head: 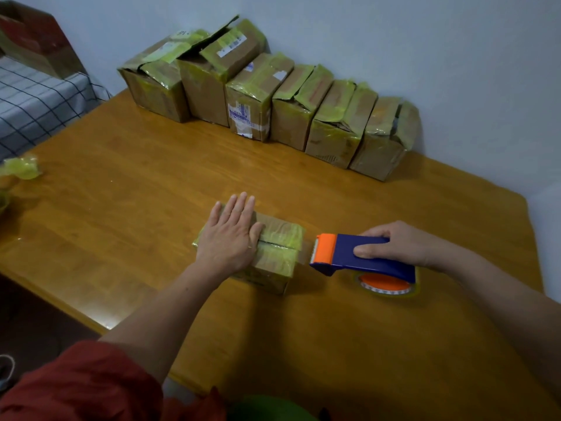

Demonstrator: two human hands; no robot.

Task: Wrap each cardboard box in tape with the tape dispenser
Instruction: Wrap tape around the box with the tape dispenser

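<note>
While my left hand (pixel 229 235) presses flat on the box (pixel 273 253), my right hand (pixel 391 243) grips the dispenser (pixel 343 253) just beside it on the desk (pixel 136 192).

The wooden table (pixel 136 183) fills most of the room before me. From 11 to 1 o'clock, a row of cardboard boxes (pixel 291 123) stands on it along the wall. The boxes touch side by side, all banded in yellowish tape. Near the middle, toward 5 o'clock, a small cardboard box (pixel 279 247) lies on the wood, taped across its top. Just beside it at 3 o'clock is the tape dispenser (pixel 358 253); whether its roll touches the table I cannot tell. At the 9 o'clock edge lies a wad of crumpled tape (pixel 24 168).
</note>
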